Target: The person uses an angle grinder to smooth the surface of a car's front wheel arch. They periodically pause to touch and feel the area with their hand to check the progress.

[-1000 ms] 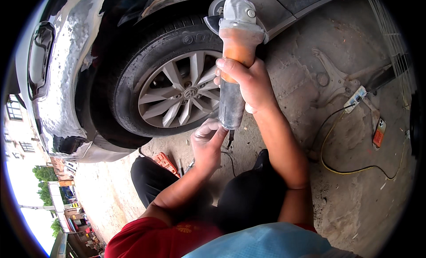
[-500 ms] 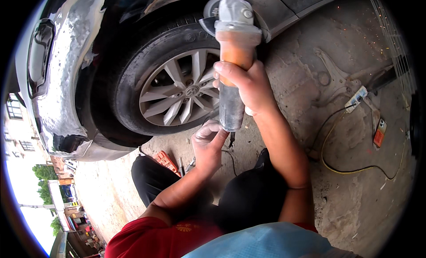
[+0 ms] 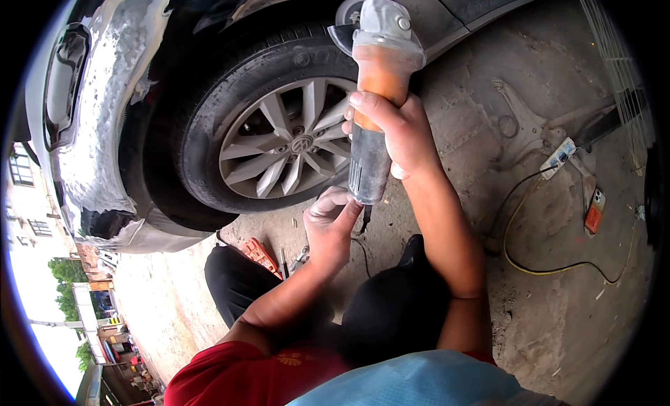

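Note:
My right hand point(image 3: 403, 131) is wrapped around the orange and dark grey body of an angle grinder point(image 3: 370, 158). The grinder stands lengthwise in front of me, its silver head away from me and the disc partly hidden beside the guard, close to the car's body edge above the wheel. My left hand point(image 3: 329, 223) is closed at the grinder's rear end, by the cord, thumb and fingers pinched against it; the exact contact is partly hidden. Behind the tool is the car wheel point(image 3: 301, 143), with silver spokes and a dusty tyre.
On the left, the car's body panel point(image 3: 105, 106) has sanded, bare patches. A red-orange tool or case point(image 3: 259, 254) lies by my knee. To the right on the concrete are a power strip point(image 3: 559, 157), a yellow cord point(image 3: 537, 272), a phone point(image 3: 594, 212) and a metal stand point(image 3: 534, 123).
The grinder and my right hand have shifted slightly right, while my left hand stays almost in place. The sparks at the upper right have mostly gone.

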The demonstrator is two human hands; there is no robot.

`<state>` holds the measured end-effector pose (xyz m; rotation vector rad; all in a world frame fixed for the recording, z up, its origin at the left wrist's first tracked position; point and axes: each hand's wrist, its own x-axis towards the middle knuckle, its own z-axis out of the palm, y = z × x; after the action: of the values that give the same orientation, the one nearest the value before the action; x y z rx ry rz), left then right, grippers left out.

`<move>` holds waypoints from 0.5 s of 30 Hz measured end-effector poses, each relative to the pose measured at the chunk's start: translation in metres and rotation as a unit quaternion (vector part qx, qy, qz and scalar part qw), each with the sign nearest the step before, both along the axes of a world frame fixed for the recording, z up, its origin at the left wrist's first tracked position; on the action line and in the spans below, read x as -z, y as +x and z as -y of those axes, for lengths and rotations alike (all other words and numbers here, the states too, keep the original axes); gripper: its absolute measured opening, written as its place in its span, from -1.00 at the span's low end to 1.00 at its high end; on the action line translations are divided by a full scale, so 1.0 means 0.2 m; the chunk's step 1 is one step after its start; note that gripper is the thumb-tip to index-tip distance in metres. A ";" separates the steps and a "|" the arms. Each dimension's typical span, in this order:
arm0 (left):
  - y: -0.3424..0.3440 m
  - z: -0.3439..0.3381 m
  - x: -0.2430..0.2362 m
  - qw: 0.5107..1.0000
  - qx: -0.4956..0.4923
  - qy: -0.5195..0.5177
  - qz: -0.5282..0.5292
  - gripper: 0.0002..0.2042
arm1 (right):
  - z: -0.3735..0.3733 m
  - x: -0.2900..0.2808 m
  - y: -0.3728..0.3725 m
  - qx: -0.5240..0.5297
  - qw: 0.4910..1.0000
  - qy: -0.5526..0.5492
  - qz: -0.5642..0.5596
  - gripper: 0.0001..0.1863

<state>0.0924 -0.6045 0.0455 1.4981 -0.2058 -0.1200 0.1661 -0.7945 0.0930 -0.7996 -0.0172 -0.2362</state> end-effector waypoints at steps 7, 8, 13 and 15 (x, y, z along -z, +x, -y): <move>0.01 0.00 0.02 1.000 -0.005 0.000 -0.001 -0.98 | 0.01 -0.01 0.01 -0.006 1.000 -0.009 0.005 -0.74; 0.01 -0.01 0.02 1.000 -0.006 0.006 0.002 -0.98 | 0.00 -0.01 0.01 0.000 1.000 -0.006 0.000 -0.75; 0.01 -0.01 0.00 1.000 -0.010 -0.014 -0.013 -0.98 | -0.01 -0.02 0.02 -0.011 1.000 -0.016 0.008 -0.72; 0.00 -0.02 -0.01 1.000 -0.013 -0.006 -0.013 -0.98 | -0.02 -0.02 0.01 -0.012 1.000 -0.002 0.001 -0.71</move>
<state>0.0927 -0.6014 0.0472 1.4860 -0.1653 -0.1177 0.1689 -0.7913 0.0976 -0.8032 -0.0284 -0.2138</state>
